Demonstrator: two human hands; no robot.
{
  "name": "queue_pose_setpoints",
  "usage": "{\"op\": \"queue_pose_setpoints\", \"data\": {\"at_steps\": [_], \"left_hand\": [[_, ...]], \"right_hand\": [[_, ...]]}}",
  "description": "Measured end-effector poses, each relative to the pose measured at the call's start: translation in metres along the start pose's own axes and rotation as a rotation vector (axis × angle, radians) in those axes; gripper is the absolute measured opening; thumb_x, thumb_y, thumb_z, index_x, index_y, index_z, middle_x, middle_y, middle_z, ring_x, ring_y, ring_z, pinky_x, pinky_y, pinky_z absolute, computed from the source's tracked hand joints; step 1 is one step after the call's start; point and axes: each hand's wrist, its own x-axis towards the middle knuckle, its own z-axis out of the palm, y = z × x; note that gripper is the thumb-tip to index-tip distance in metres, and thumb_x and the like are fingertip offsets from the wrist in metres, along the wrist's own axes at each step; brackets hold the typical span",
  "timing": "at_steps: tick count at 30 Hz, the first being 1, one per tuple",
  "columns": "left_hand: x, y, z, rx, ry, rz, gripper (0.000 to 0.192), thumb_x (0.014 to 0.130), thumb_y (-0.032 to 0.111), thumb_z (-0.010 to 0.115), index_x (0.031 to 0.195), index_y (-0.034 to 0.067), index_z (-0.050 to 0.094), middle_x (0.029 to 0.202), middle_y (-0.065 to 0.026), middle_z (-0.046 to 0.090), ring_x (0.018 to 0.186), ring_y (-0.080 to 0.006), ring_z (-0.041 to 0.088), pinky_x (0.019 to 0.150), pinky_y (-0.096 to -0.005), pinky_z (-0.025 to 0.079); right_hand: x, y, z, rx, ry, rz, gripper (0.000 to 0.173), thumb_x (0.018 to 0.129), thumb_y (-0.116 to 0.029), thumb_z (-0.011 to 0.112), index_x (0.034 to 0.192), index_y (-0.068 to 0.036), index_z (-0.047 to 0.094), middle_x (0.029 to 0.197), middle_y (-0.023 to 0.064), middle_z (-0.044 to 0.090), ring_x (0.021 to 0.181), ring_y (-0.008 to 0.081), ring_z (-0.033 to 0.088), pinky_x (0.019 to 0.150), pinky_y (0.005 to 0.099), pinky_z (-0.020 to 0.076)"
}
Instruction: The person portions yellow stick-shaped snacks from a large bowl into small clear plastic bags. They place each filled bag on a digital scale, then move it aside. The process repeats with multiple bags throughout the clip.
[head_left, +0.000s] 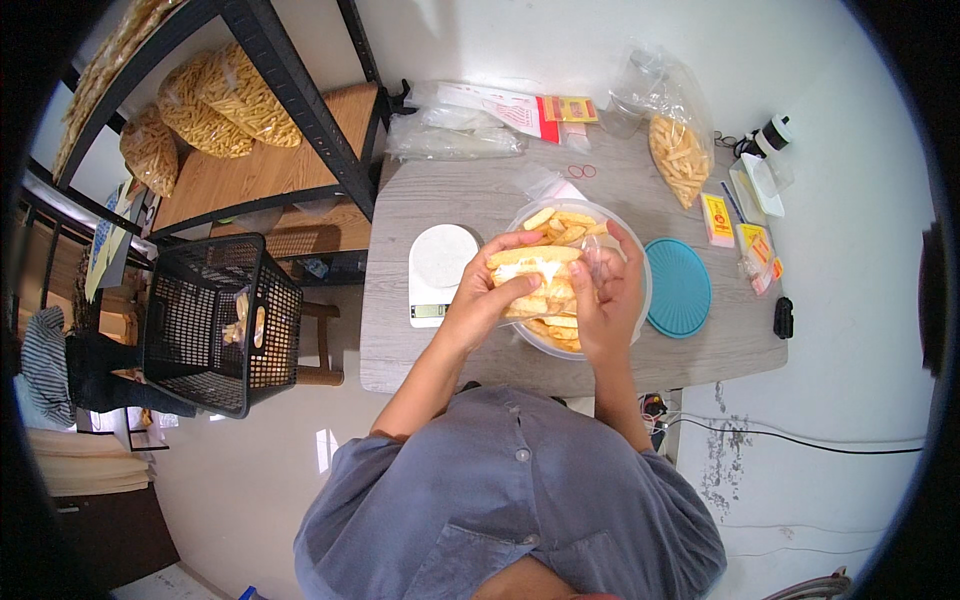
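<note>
Between my two hands is a small clear plastic bag of yellow stick-shaped snacks (534, 259), with glare across its front. My left hand (491, 289) grips the bag's left side, thumb lying across the front. On the other side, my right hand (606, 289) pinches the bag at its right end, where the clear plastic is gathered. Below the bag stands a round clear tub (646, 300) with more of the snack sticks (562, 219) inside. A white digital kitchen scale (442, 259) sits left of the tub. The tub's teal lid (679, 288) lies to its right.
Clear plastic bags (454, 135) and two red rubber bands (582, 172) lie at the table's back. A larger snack bag (679, 157) stands back right, near yellow-labelled packs (718, 217). At left, a black plastic crate (217, 330) holds small filled bags; a shelf (277, 176) carries big ones.
</note>
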Motion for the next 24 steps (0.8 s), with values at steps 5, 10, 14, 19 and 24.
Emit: {"op": "queue_pose_setpoints", "data": {"at_steps": [5, 10, 14, 19, 24], "left_hand": [[-0.001, 0.000, 0.001, 0.077, -0.051, 0.065, 0.043, 0.082, 0.003, 0.058, 0.123, 0.002, 0.046, 0.110, -0.0111, 0.058, 0.098, -0.0150, 0.058, 0.085, -0.0283, 0.050], [0.002, 0.001, 0.002, 0.005, -0.002, 0.008, 0.037, 0.086, 0.007, 0.057, 0.122, 0.001, 0.049, 0.107, -0.0091, 0.060, 0.096, -0.0130, 0.058, 0.083, -0.0253, 0.048], [0.003, 0.003, 0.003, 0.078, 0.005, -0.055, 0.037, 0.087, 0.011, 0.057, 0.120, -0.002, 0.049, 0.110, -0.0141, 0.060, 0.097, -0.0170, 0.060, 0.083, -0.0288, 0.051], [0.002, 0.003, 0.002, -0.010, 0.064, 0.124, 0.032, 0.086, 0.006, 0.059, 0.117, -0.001, 0.052, 0.108, -0.0135, 0.062, 0.096, -0.0155, 0.060, 0.083, -0.0266, 0.050], [-0.002, 0.002, -0.011, 0.205, -0.038, 0.178, 0.025, 0.086, 0.005, 0.060, 0.110, 0.000, 0.054, 0.101, -0.0099, 0.064, 0.092, -0.0112, 0.059, 0.078, -0.0235, 0.049]], "right_hand": [[0.003, -0.008, -0.001, 0.166, 0.002, 0.060, 0.056, 0.080, 0.005, 0.058, 0.130, 0.001, 0.033, 0.108, 0.0141, 0.059, 0.102, 0.0169, 0.056, 0.086, 0.0278, 0.0455], [0.001, -0.010, -0.002, 0.094, 0.015, 0.033, 0.059, 0.077, 0.004, 0.064, 0.128, 0.001, 0.035, 0.109, 0.0154, 0.060, 0.099, 0.0166, 0.059, 0.088, 0.0280, 0.0449], [-0.001, -0.007, 0.001, -0.080, 0.118, -0.155, 0.061, 0.074, 0.004, 0.068, 0.127, 0.001, 0.037, 0.104, 0.0145, 0.063, 0.097, 0.0160, 0.061, 0.087, 0.0268, 0.0452], [0.003, -0.011, 0.005, 0.118, 0.058, -0.042, 0.059, 0.071, 0.003, 0.071, 0.124, 0.001, 0.044, 0.093, 0.0107, 0.066, 0.093, 0.0151, 0.062, 0.082, 0.0250, 0.0482], [0.008, -0.022, -0.007, 0.066, -0.032, 0.092, 0.055, 0.070, -0.001, 0.074, 0.120, 0.001, 0.049, 0.089, 0.0089, 0.066, 0.086, 0.0140, 0.063, 0.077, 0.0247, 0.0489]]}}
